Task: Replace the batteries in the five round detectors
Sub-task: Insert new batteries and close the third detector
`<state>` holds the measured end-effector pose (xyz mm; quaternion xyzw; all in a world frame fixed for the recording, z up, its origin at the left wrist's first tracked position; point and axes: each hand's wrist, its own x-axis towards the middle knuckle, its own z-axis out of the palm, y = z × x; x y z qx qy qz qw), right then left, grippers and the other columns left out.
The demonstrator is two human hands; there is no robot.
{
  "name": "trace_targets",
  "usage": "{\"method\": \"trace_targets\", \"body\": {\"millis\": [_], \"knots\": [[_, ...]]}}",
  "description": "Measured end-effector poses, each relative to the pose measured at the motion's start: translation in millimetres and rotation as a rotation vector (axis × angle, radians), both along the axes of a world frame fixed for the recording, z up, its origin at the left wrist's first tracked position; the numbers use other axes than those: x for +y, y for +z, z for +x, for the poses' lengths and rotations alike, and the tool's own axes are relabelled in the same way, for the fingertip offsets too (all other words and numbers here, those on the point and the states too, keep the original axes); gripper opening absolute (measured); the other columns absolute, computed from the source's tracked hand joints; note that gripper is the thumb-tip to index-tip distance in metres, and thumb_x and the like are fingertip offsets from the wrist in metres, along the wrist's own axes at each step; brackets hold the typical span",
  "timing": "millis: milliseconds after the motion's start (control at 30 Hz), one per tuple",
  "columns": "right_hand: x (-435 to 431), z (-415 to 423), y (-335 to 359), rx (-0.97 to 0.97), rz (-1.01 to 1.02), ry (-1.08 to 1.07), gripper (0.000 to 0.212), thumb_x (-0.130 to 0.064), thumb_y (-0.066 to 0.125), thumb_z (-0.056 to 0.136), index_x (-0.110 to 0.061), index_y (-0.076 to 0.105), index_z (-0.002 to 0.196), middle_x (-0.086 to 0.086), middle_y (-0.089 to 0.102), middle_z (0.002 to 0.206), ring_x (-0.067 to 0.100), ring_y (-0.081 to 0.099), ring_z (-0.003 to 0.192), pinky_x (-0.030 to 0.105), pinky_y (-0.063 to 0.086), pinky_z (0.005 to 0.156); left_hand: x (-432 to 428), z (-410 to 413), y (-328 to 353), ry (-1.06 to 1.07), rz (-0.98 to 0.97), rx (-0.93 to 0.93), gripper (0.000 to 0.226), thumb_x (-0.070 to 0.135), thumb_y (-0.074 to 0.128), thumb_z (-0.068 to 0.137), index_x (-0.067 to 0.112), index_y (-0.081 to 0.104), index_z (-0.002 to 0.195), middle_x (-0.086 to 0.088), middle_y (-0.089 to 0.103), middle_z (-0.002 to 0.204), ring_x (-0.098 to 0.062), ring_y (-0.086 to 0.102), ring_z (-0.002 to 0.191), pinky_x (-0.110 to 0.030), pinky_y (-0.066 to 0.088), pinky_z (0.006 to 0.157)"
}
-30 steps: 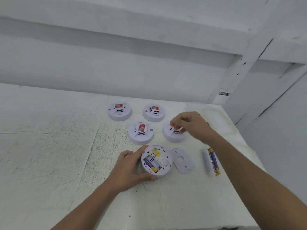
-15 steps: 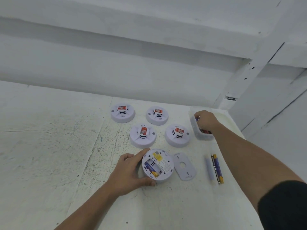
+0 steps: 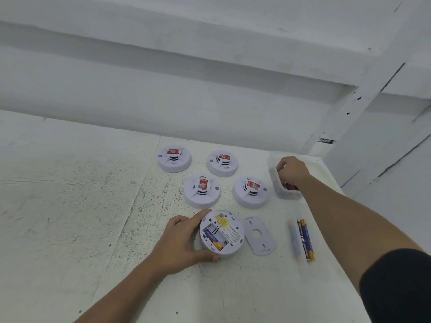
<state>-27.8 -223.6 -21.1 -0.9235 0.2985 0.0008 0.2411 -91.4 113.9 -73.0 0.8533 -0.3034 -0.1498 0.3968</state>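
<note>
Head view: logged white round plastic detector (image 3: 222,233) turned back-up near front of speckled white table (image 3: 70,206), just below four more white domed detectors (image 3: 202,191) set face-up in two rows. Found left hand (image 3: 179,243) gripping its rim, thumb at near side, fingers curled round far side. Saw one purple-and-gold battery (image 3: 212,238) seated in open compartment, second slot beside it apparently vacant. Noted flat white oval back cover (image 3: 260,236) lying just right of detector, apart from it. Further right, noted loose purple-and-gold batteries (image 3: 305,240) lying side by side with pale blurred cylinder (image 3: 294,240), not identified. Found right hand (image 3: 291,171) reaching into clear plastic tub (image 3: 283,194) at table's far right, fingers bent down among contents; could not tell whether closed on anything.

Handling, judged only:
- Detector: hollow plastic shell, so probably light and apt to skate on table under a push. Worth bracing by rim, clear of compartment.
- Slot: contacts inside too small to make out; polarity marks unreadable.
- Battery: smooth, hard, prone to rolling. Best pinched mid-barrel between thumb and forefinger, one end pressed in first, then laid flat.
- Cover: thin and slightly flexible by look. Best lifted by edge.
</note>
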Motion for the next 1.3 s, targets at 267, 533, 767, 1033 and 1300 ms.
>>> {"method": "trace_targets", "body": {"millis": [267, 533, 767, 1033, 1300], "knots": [[-0.8, -2.5, 0.4, -0.066, 0.11, -0.06, 0.014, -0.001, 0.055, 0.081, -0.008, 0.056, 0.07, 0.012, 0.055, 0.068, 0.024, 0.047, 0.061, 0.026, 0.037, 0.054, 1.3, -1.5, 2.7, -0.001, 0.014, 0.009, 0.088, 0.062, 0.077, 0.057, 0.083, 0.013, 0.112, 0.053, 0.036, 0.113, 0.011, 0.024, 0.107, -0.014, 0.028, 0.084], [-11.8, -13.7, 20.5, -0.459, 0.653, -0.371, 0.008, -0.003, 0.056, 0.084, 0.001, 0.059, 0.078, 0.015, 0.058, 0.072, 0.026, 0.058, 0.056, 0.03, 0.055, 0.059, 1.2, -0.3, 0.4, -0.007, 0.012, -0.005, 0.083, 0.064, 0.075, 0.056, 0.08, 0.017, 0.113, 0.051, 0.037, 0.115, 0.014, 0.023, 0.107, -0.009, 0.024, 0.086], [21.7, -40.9, 46.9, -0.624, 1.098, -0.376, 0.015, -0.003, 0.048, 0.092, 0.002, 0.061, 0.097, 0.016, 0.051, 0.083, 0.027, 0.064, 0.066, 0.031, 0.06, 0.064, -1.3, -2.1, 0.4, 0.01, 0.008, -0.041, 0.079, 0.067, 0.072, 0.053, 0.073, 0.025, 0.116, 0.045, 0.048, 0.109, 0.013, 0.031, 0.108, -0.008, 0.02, 0.092], [105.5, -71.9, 43.4, -0.34, 1.108, 0.003, 0.014, 0.006, 0.056, 0.089, -0.001, 0.059, 0.101, 0.019, 0.059, 0.079, 0.031, 0.068, 0.07, 0.037, 0.06, 0.07, -3.7, -0.3, -4.2, 0.038, 0.043, -0.03, 0.088, 0.088, 0.063, 0.037, 0.078, 0.019, 0.112, 0.046, 0.044, 0.104, -0.005, 0.034, 0.107, -0.018, 0.026, 0.086], [156.8, -96.0, 14.2, -0.128, 0.37, 0.51, 0.015, -0.022, 0.07, 0.084, -0.025, 0.064, 0.097, -0.006, 0.071, 0.084, 0.0, 0.064, 0.08, 0.019, 0.053, 0.076, -8.1, 0.4, -3.8, 0.033, 0.008, -0.077, 0.093, 0.085, 0.067, 0.037, 0.067, 0.027, 0.119, 0.038, 0.055, 0.099, 0.014, 0.044, 0.101, -0.02, 0.022, 0.095]]}}
